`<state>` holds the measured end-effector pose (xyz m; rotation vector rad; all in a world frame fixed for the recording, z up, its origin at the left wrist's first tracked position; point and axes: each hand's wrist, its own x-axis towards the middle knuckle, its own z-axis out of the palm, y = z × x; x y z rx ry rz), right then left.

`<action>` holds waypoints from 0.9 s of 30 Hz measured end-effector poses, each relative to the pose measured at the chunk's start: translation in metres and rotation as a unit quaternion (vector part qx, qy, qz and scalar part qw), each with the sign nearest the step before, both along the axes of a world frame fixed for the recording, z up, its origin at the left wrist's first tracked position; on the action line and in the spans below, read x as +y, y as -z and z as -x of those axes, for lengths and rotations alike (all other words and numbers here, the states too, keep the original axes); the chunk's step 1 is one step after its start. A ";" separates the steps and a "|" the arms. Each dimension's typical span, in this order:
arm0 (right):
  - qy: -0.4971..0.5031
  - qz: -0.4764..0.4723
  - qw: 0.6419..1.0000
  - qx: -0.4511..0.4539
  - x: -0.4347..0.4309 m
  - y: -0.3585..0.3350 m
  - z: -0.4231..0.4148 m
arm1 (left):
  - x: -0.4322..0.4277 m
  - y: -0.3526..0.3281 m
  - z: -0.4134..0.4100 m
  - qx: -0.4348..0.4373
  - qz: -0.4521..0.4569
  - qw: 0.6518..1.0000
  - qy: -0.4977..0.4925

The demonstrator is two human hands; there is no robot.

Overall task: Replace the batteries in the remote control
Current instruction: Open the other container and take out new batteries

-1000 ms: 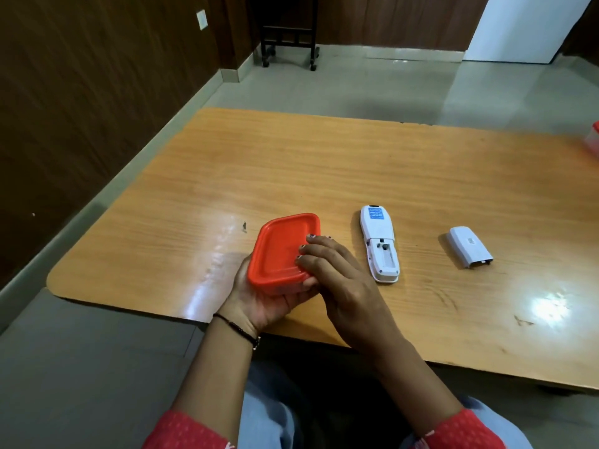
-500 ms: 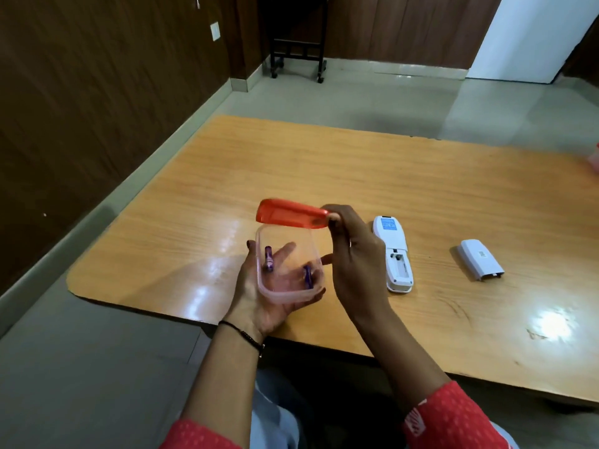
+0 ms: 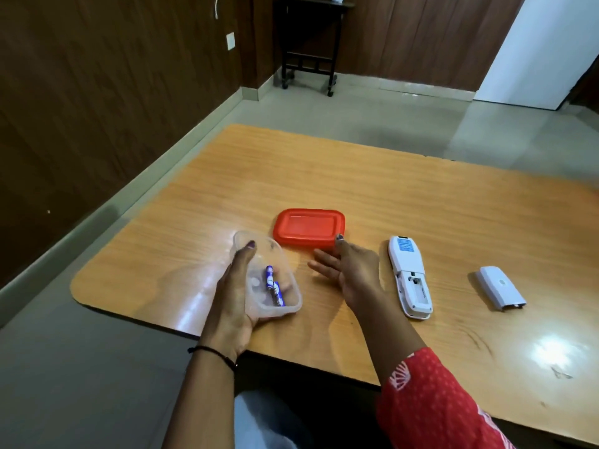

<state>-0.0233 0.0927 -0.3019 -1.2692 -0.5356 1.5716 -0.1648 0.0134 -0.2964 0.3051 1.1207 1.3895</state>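
My left hand (image 3: 234, 303) grips a clear plastic container (image 3: 275, 306) at the table's near left edge; two blue batteries (image 3: 273, 285) lie inside it. The container's red lid (image 3: 308, 226) rests flat on the table just beyond. My right hand (image 3: 348, 270) hovers open beside the lid, fingers spread, one fingertip at the lid's near right corner. The white remote (image 3: 410, 275) lies face down to the right of that hand, its battery compartment uncovered and without batteries. Its white battery cover (image 3: 499, 286) lies apart, further right.
The wooden table (image 3: 356, 176) has a rounded near left corner, with grey floor beyond it. A dark wheeled stand (image 3: 308, 64) is against the far wood-panelled wall. A bright glare spot (image 3: 557, 350) marks the table's right side.
The red lid came off the container and now lies on the table beyond it. My right hand has let go of the lid and opened. The container has lowered toward the table.
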 end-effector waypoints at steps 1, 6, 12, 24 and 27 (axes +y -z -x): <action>-0.021 0.006 1.000 -0.020 0.000 0.001 -0.001 | 0.000 0.002 0.003 0.037 0.011 0.999 -0.013; -0.023 -0.012 0.994 -0.110 -0.007 -0.004 -0.008 | -0.002 0.009 0.015 0.271 0.019 0.957 -0.106; -0.231 -0.342 0.805 -0.426 -0.030 -0.021 0.026 | -0.005 0.009 0.014 0.417 -0.021 0.900 -0.124; -0.370 -0.444 0.448 -0.682 -0.023 -0.034 0.066 | 0.000 0.012 0.019 0.548 -0.003 0.826 -0.129; -0.260 -0.398 0.695 -0.540 -0.031 -0.032 0.014 | 0.002 0.007 -0.008 0.606 -0.070 0.772 -0.179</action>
